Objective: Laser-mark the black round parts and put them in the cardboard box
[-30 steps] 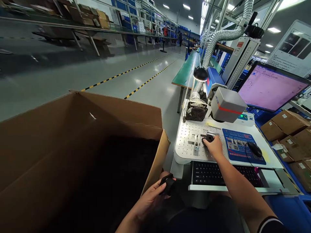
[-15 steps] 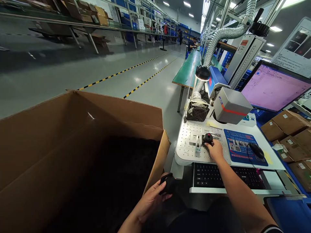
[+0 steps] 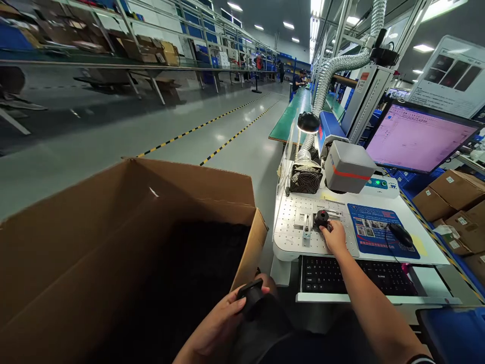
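Closed around a black plastic part (image 3: 251, 297) with a flat square face, my left hand (image 3: 223, 316) is beside the right wall of the large cardboard box (image 3: 261, 235). My right hand (image 3: 335, 236) has its thumb and fingers on a round black part (image 3: 322, 218) with a small red spot on top. That part sits at the metal fixture (image 3: 306, 225) on the perforated plate (image 3: 286, 237). Dark contents fill the bottom of the box, too dim to make out singly.
A grey machine head (image 3: 350, 167) overhangs the plate, with a black fan (image 3: 306, 179) to its left. Right of the plate are a blue mouse pad (image 3: 373, 230), a mouse (image 3: 400, 235) and a monitor (image 3: 422, 136). A keyboard (image 3: 329, 274) lies on the tray below.
My left hand has shifted slightly left and turned the black part so its flat face points upward. My right hand stays on the round part at the fixture. The camera view has shifted a little.
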Demonstrator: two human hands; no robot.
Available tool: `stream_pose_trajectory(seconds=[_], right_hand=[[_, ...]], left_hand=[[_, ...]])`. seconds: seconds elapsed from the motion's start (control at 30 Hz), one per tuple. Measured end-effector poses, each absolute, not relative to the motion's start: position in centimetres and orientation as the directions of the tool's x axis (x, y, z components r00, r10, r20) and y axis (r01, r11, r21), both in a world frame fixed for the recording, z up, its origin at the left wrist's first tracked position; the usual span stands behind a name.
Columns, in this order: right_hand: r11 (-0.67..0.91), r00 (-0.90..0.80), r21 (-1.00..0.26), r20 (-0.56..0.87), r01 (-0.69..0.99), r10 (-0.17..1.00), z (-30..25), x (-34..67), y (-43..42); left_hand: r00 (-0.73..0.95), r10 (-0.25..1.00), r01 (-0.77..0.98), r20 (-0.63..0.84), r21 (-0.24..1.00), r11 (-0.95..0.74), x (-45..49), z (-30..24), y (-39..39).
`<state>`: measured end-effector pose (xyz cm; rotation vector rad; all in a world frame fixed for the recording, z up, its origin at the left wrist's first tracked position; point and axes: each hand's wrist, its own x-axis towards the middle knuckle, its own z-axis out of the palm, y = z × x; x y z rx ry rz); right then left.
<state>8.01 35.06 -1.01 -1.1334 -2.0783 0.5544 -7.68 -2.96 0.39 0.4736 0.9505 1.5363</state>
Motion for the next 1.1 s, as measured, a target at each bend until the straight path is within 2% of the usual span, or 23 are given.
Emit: stream_pose_trajectory(seconds=[0.13, 0.23, 0.53, 0.77, 1.1], right_hand=[[0.515, -0.369, -0.651, 0.361, 0.558, 0.857, -1.2, 7.8, 35.3], [0.505, -0.367, -0.657, 0.349, 0.559, 0.862, -1.3, 7.7, 35.5], [0.477, -0.365, -0.687, 0.316, 0.549, 0.876, -1.0, 8.0, 35.8], [0.468, -0.369, -0.726, 0.309, 0.503, 0.877, -1.0, 8.8, 35.5], [0.443, -0.351, -0.770, 0.302, 0.459, 0.887, 0.4, 8.7, 35.0]], left_hand=[[-0.195, 0.969, -0.587, -0.152, 0.809, 0.009, -8.4, 0.4, -4.6], [-0.223, 0.958, -0.612, -0.181, 0.791, 0.007, -8.7, -0.9, -4.5], [-0.223, 0.943, -0.771, -0.247, 0.637, -0.016, -9.6, -3.4, -3.7], [-0.229, 0.951, -0.772, -0.206, 0.633, -0.049, -9.0, -3.2, -3.8], [-0.205, 0.953, -0.775, -0.225, 0.631, -0.018, -9.2, -3.2, -3.6]])
